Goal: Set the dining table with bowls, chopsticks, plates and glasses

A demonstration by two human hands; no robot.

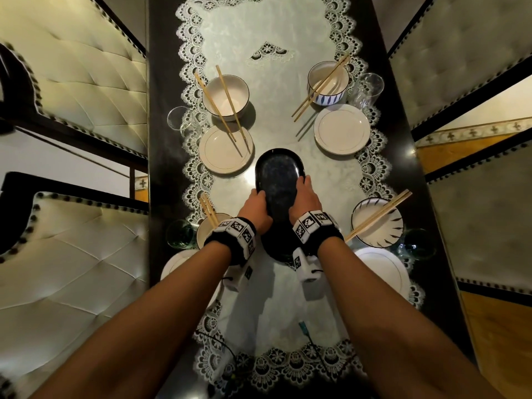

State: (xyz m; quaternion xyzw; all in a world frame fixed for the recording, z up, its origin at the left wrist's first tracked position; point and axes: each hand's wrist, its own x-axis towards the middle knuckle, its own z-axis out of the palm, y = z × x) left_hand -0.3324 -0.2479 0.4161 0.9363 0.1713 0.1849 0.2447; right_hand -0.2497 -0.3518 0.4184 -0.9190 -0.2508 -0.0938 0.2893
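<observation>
Black oval ceramic platter (277, 174) is at mid-table over the white lace runner (288, 38), its far end between the left cream round plate (226, 151) and the right cream round plate (342, 128). The left hand (254, 210) clasps its left rim and the right hand (306, 200) its right rim, fingers curled round the edges. Centring it looks like the step in hand. Next, settle it flat and let go evenly.

Warm, dim light from above; a glare spot on the surface (408, 156), soft shadows, strong fisheye bending and blur at the edges.
</observation>
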